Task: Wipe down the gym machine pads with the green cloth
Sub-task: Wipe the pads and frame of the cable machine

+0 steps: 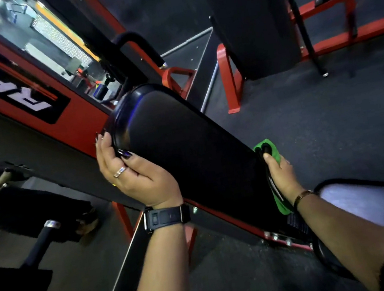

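I read only white letters, apparently "RA", upside down on a black panel [5, 81] left of the long pad [187, 151].

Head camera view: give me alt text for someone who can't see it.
A person's right hand holds a green cloth against the right edge of a long black pad, while the left hand grips its opposite edge. Red machine frames stand on the dark floor behind.
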Available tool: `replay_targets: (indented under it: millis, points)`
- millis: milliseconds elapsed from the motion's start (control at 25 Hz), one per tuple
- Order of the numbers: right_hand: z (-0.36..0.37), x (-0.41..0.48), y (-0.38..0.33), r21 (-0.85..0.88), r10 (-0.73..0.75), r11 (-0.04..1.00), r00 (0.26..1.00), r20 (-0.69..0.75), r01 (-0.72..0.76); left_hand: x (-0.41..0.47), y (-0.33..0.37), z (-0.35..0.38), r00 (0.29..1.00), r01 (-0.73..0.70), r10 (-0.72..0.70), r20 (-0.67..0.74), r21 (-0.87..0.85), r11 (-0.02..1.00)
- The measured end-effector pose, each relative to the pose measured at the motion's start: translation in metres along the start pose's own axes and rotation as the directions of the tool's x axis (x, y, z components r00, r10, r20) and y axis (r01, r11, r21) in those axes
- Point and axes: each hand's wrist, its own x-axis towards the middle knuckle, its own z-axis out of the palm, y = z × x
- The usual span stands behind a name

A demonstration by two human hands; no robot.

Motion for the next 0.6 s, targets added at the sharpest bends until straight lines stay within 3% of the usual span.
replay_targets:
  millis: [120,240,480,600]
  points:
    - [-0.003,-0.005,0.038,0.239,0.186,0.956,0.982,-0.044,-0.17,-0.001,0.002,0.0,1.0,0.005,-0.005,-0.018,-0.01,1.0]
    - [0.003,-0.026,0.047,0.345,0.367,0.884,0.926,-0.094,-0.315,-0.001,0.001,0.001,1.0,0.003,-0.003,-0.018,-0.033,0.999]
    - [0.03,-0.093,-0.001,0.283,0.525,0.848,0.783,-0.333,-0.448,0.002,0.001,-0.003,0.999,0.038,-0.038,0.016,-0.021,0.999]
    - [0.047,-0.11,-0.053,0.253,0.553,0.83,0.79,-0.265,-0.497,0.002,0.002,-0.004,0.994,0.084,-0.083,0.067,-0.02,0.996]
